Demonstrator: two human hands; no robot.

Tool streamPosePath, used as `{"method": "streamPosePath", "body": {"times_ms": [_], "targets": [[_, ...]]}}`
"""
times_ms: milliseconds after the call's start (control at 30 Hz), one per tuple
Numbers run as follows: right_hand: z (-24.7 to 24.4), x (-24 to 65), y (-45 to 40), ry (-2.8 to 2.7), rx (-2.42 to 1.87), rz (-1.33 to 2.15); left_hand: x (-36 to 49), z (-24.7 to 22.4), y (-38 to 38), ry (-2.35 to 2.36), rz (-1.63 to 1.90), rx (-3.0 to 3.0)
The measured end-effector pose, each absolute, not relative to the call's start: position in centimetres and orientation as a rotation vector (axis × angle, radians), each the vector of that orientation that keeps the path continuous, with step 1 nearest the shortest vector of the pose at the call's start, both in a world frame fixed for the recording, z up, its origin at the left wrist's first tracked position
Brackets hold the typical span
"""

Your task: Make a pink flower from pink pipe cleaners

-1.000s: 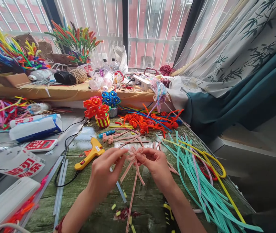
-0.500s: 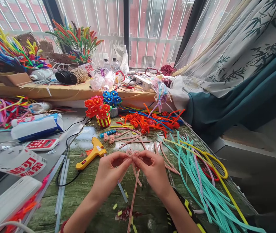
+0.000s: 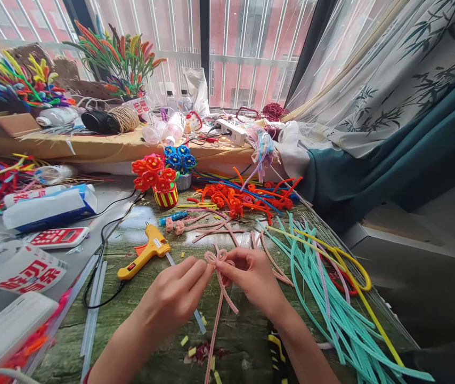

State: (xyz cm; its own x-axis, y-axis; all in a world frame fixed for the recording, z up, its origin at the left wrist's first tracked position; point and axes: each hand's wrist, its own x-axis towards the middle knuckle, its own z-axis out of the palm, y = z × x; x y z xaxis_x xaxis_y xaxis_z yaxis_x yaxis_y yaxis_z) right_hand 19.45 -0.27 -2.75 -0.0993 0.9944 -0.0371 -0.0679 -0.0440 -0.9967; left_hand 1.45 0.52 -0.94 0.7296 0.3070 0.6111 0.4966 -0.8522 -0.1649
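In the middle of the head view, a pink pipe cleaner (image 3: 228, 300) is bent into small loops at its top. One short tail and one long stem hang below the loops. My right hand (image 3: 257, 280) pinches the looped part between thumb and fingertips. My left hand (image 3: 173, 290) is closed, its back turned up, with the fingertips at the left side of the loops; the pinch point itself is partly hidden. A yellow glue gun (image 3: 145, 252) lies left of my hands, its clear glue stick passing under my left hand.
Turquoise pipe cleaners (image 3: 323, 298) spread on the right. Loose pink pieces (image 3: 217, 233) and red-orange pipe cleaners (image 3: 231, 196) lie behind my hands. Potted red flowers (image 3: 153, 173) and blue flowers (image 3: 179, 160) stand farther back. A black cable (image 3: 102, 240) curves at left. A red-white calculator (image 3: 57, 238) lies farther left.
My left hand has rolled over so its back shows and has shifted slightly down. The loops show more clearly. My right hand keeps its pinch, and the whole view has shifted slightly.
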Motion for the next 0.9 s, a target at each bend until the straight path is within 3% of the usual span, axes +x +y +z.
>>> {"method": "streamPosePath", "body": {"times_ms": [167,400,900], "targets": [[-2.3,19.9,-0.2,-1.154,-1.022,1.545,0.9,-0.6,0.1,-0.411,-0.797,-2.531],[-2.5,19.8,-0.1,-1.152,-0.977,1.497,1.8,-1.0,0.7,-0.619,-0.983,-2.594],[-2.8,20.9,-0.1,-1.033,-0.914,1.912,1.5,-0.3,-0.3,-0.274,-0.778,-2.554]]}}
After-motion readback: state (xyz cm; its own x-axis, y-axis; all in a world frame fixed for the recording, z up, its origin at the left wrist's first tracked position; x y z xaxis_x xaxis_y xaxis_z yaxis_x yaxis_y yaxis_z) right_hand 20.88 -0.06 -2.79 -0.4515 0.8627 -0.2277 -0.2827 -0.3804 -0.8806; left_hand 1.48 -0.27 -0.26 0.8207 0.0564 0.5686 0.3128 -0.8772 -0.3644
